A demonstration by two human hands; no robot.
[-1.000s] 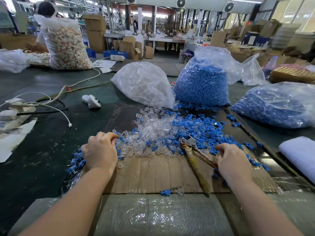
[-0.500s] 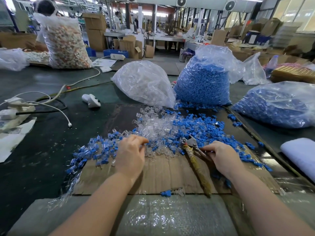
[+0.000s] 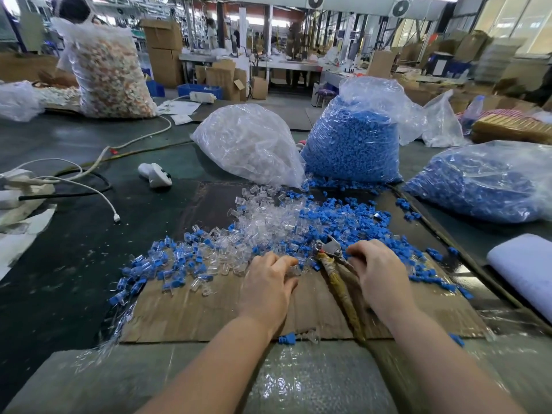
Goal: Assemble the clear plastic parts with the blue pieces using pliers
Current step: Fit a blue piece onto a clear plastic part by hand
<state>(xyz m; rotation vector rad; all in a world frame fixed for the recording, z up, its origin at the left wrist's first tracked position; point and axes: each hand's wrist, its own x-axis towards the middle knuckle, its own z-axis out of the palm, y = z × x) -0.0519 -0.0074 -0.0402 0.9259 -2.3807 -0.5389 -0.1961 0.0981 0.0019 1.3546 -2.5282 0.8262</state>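
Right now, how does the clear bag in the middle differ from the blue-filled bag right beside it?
The clear bag holds see-through parts and slumps low; the blue-filled bag holds blue pieces and stands taller. The clear bag's plastic wraps its load, while the blue-filled bag's loose top rises above it. Both are transparent plastic, with parts scattered below them.

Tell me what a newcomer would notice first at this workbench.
Probably the sprawling heap of small blue plastic pieces and clear plastic parts on the brown cardboard sheet. Behind it stand the bulging clear bag of blue pieces and the bag of clear parts. In front, the right hand touches taped-handled metal pliers.
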